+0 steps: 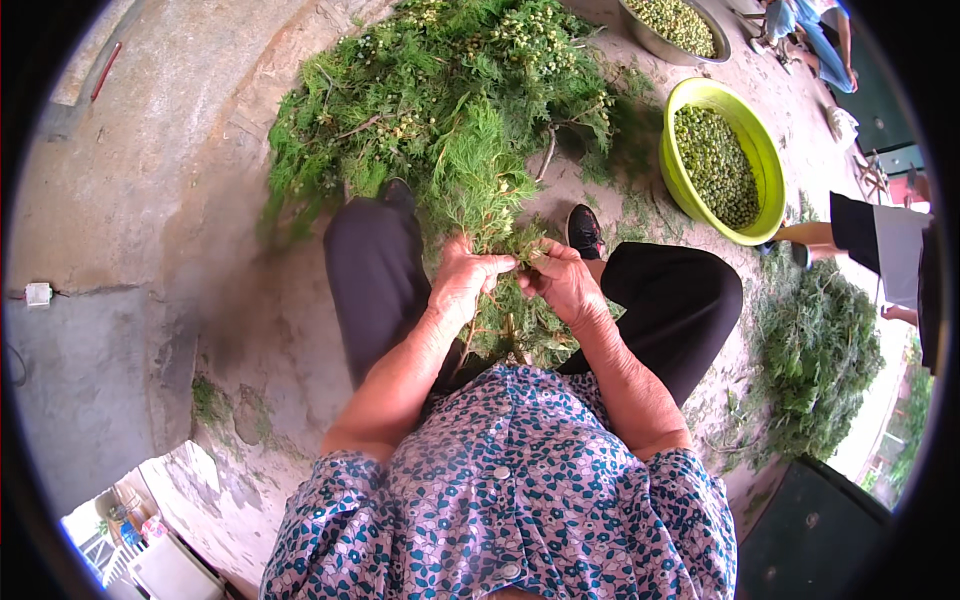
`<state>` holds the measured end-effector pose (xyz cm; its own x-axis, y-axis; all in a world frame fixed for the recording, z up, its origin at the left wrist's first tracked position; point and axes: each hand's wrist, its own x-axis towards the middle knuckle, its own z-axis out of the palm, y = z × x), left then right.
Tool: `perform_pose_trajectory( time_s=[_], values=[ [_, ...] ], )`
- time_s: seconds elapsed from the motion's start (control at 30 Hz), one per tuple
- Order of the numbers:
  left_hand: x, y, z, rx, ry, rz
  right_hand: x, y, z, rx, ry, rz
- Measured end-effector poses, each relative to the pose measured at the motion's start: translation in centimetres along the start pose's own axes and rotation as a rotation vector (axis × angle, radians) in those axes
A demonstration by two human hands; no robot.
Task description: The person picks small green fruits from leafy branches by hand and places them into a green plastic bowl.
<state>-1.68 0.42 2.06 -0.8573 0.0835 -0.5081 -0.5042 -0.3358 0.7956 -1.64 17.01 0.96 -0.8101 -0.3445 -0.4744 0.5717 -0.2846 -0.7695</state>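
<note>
Between my knees I hold a leafy evergreen branch [482, 190], its feathery green sprays pointing away from me and its thin brown stem running down toward my lap. My left hand [464, 282] is closed round the stem, thumb stretched to the right. Close beside it, my right hand [562, 280] pinches a small green sprig [524, 246] at the branch's side. The two hands nearly touch at the thumb tips. Just beyond my feet lies a big heap of cut evergreen branches [400, 110] dotted with pale round seed cones.
At right stands a yellow-green plastic basin [768, 180] of small green cones. Behind it is a metal bowl [655, 42] of paler ones. Another branch pile [815, 350] lies far right, near a standing person [880, 240]. Someone in blue [815, 45] is at the top right.
</note>
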Motion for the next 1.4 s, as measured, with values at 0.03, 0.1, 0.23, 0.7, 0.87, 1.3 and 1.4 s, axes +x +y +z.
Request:
perform_pose_trajectory(
  time_s=[0.03, 0.1, 0.23, 0.7, 0.87, 1.3, 1.4],
  values=[
    [0.1, 0.0, -0.1, -0.007, -0.051, -0.017, 0.1, 0.3, -0.4, 0.147, -0.081, 0.001],
    [0.1, 0.0, -0.1, -0.008, -0.068, -0.027, 0.3, 0.6, -0.6, 0.295, -0.162, 0.003],
    [-0.2, 0.3, 0.1, 0.087, -0.044, 0.057, 0.1, 0.0, -0.2, 0.39, -0.112, 0.006],
    [0.1, -0.5, -0.1, -0.006, 0.13, 0.033, -0.4, -1.0, -2.9, 0.004, 0.128, 0.036],
    [-0.4, 0.2, 0.1, -0.016, 0.136, 0.052, -1.3, -7.8, -6.8, 0.81, 0.216, -0.568],
    [0.8, 1.6, 1.2, -0.151, 0.253, 0.101, 0.0, -2.3, 0.0, 0.007, -0.032, -0.221],
    [1.1, 2.7, 1.9, -0.155, 0.097, 0.14, 0.0, -3.5, 1.3, -0.128, 0.033, -0.282]
  ],
)
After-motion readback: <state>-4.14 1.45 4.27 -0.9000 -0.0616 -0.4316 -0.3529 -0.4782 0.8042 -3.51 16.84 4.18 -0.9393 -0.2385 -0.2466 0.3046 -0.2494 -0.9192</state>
